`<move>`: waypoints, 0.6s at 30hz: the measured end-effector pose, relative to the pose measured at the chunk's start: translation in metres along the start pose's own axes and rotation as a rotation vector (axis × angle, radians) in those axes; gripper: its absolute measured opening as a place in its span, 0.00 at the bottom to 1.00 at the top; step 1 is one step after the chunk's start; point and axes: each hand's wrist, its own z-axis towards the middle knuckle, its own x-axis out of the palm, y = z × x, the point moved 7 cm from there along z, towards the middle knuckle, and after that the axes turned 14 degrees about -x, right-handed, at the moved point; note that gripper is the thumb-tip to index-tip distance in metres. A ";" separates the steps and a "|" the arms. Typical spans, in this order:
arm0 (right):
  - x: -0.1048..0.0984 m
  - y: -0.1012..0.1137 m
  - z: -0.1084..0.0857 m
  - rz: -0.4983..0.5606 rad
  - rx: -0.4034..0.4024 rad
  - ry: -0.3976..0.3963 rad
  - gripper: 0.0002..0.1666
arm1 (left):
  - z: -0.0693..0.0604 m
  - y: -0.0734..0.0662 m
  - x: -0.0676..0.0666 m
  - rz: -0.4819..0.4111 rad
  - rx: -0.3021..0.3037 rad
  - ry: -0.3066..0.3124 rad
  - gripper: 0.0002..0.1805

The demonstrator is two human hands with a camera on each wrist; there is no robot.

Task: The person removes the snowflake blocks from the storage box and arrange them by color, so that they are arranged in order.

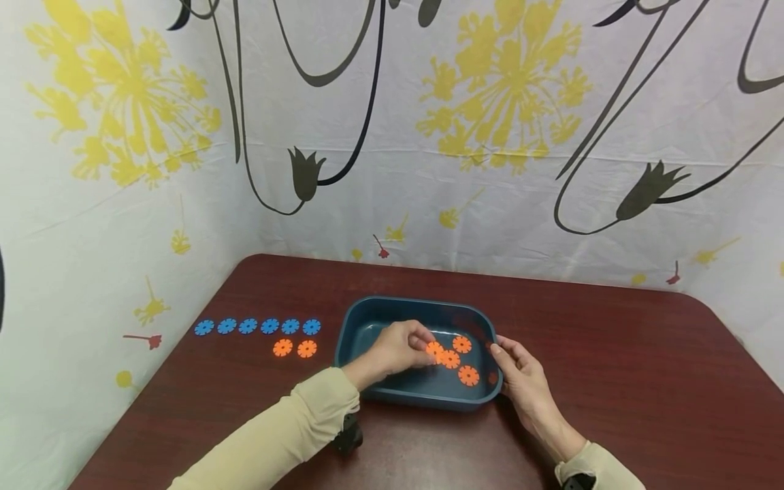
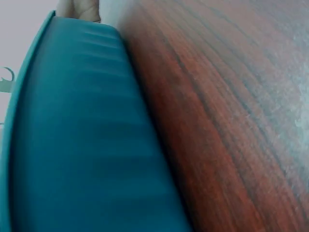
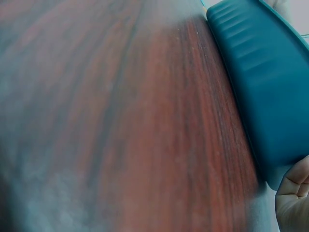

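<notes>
In the head view, a blue-green rectangular tray (image 1: 422,398) stands on the table with several orange notched interlocking discs (image 1: 468,376) in its right half. My left hand (image 1: 395,348) reaches over the tray's near side and pinches one orange disc (image 1: 435,350) between thumb and fingers, close against its neighbour. At the tray's right end, my right hand (image 1: 527,381) grips the rim, thumb on top. Outside, the tray's side wall (image 2: 87,121) fills much of the left wrist view. The right wrist view has my right hand (image 3: 293,198) at the tray's corner.
Left of the tray, several blue notched discs (image 1: 248,326) lie in a row on the dark red-brown table (image 1: 612,354). Two orange discs (image 1: 307,348) lie beneath that row's right end. A patterned white cloth (image 1: 367,224) hangs behind the table.
</notes>
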 end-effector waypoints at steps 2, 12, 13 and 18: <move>0.000 0.000 0.000 -0.001 0.001 0.001 0.33 | -0.001 0.000 -0.003 -0.024 -0.001 0.002 0.14; 0.000 0.000 0.001 -0.006 0.004 0.004 0.33 | -0.011 0.002 -0.031 -0.139 0.021 0.001 0.14; 0.000 0.001 0.001 -0.005 0.005 0.004 0.33 | -0.013 0.003 -0.035 -0.149 0.016 -0.001 0.14; 0.000 0.001 0.000 -0.001 0.004 0.006 0.33 | -0.020 0.008 -0.054 -0.191 -0.006 -0.028 0.15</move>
